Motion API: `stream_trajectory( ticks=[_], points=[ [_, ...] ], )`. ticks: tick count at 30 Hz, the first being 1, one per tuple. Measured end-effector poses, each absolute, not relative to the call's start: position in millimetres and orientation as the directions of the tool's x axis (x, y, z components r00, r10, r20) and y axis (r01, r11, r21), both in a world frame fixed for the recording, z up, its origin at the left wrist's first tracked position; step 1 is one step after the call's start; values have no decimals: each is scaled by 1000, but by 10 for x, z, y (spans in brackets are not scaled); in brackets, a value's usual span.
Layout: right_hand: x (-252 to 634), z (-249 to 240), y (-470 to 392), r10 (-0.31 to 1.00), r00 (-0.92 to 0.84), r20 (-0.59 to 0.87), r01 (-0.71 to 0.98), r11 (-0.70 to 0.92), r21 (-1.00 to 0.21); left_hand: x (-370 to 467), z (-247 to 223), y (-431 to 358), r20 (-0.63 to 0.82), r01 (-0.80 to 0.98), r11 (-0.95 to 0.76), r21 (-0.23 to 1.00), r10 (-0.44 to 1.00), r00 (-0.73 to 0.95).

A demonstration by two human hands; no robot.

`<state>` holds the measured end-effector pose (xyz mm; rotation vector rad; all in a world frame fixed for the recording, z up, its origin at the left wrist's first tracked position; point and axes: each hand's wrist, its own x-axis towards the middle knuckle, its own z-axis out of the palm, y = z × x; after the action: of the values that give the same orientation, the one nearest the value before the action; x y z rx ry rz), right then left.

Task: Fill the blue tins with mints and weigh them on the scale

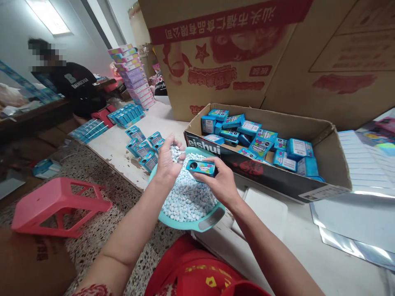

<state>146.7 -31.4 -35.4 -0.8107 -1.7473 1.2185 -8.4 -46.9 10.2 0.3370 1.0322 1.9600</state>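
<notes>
My left hand [169, 162] is cupped around a heap of small pale candies [177, 153] above the left side of a turquoise basin [182, 225]. Many more white and light-blue candies [191, 201] fill that basin. Between the fingers and thumb of my right hand [222, 181] is a small blue candy box [202, 167], tilted over the basin. A dark round hole shows in its end facing left. What lies inside the box cannot be seen.
A long carton [265, 174] full of blue boxes stands behind the basin. Several small blue boxes [143, 149] stand to the left. A pink stool [58, 205] is on the floor, and a person [74, 82] sits at the far left. Silvery sheets [354, 222] lie at right.
</notes>
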Motion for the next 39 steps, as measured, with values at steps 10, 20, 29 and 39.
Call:
stream_trajectory(
  ticks=[10,20,29,39],
  points=[
    [2795,-761,-481,979,1,205,133,203,-970,-333,-720,-1162,46,850,80,521,991,-122],
    [3165,-1216,-514,937,-84,340,238,351,-906,-25,-1017,-1190,167,954,-299,-8,940,296],
    [3039,-161,1249,894,-273,354,688,439,-578,-341,-1085,-770,134,981,-194,16,973,190],
    [2574,-659,2163,953,-293,-75,933,269,-238,-272,-991,-669,42,996,0,87,999,-3]
  ],
)
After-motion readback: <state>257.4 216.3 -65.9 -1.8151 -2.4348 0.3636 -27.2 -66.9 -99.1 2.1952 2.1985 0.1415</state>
